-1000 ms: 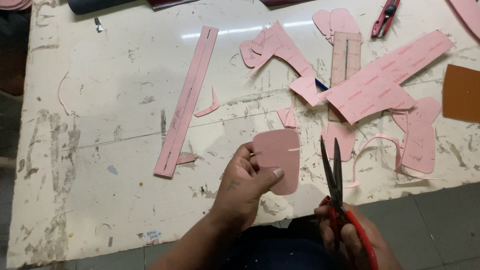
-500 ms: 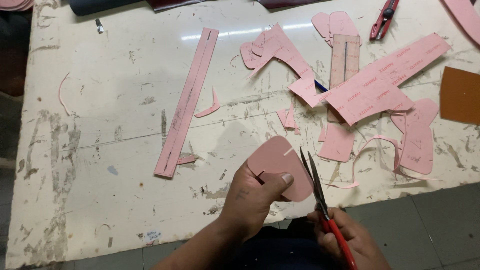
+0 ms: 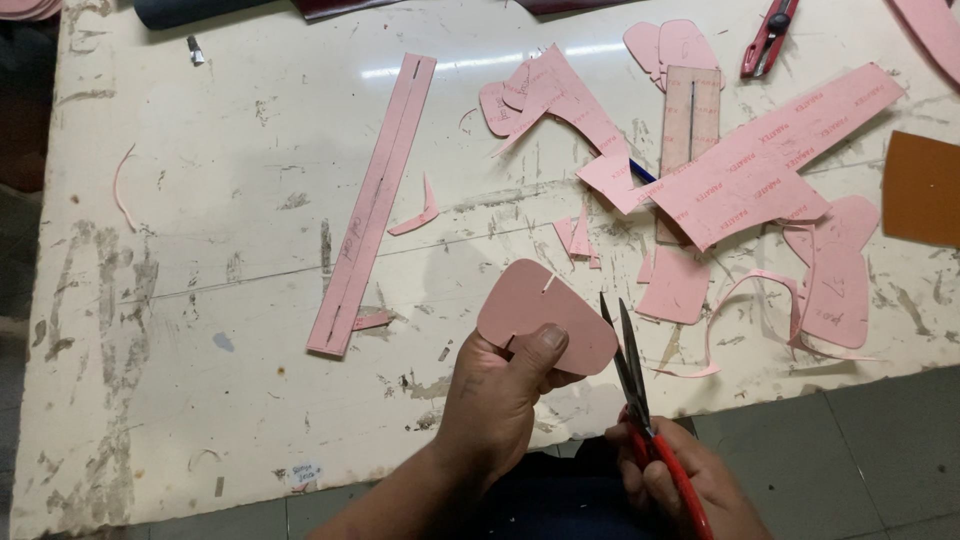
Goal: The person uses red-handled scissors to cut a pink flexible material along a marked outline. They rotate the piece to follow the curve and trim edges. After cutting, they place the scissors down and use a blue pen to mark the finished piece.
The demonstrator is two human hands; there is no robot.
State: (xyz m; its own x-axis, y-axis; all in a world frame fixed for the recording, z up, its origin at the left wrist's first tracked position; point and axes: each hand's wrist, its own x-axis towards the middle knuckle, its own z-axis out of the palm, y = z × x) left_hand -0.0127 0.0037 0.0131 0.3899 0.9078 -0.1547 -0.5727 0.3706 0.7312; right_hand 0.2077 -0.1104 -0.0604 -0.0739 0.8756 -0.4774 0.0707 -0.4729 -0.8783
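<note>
My left hand [image 3: 500, 400] pinches a rounded pink sheet piece [image 3: 545, 315], smooth and matte with small edge notches, at lower centre of the frame. My right hand [image 3: 680, 485] grips red-handled scissors [image 3: 640, 400], steel blades slightly parted beside the piece's right edge, above the scuffed white table [image 3: 200, 300].

Rounded pink cut-out [image 3: 545, 312] with small slits, held upright, red-handled scissors [image 3: 640, 400] just beside it
</note>
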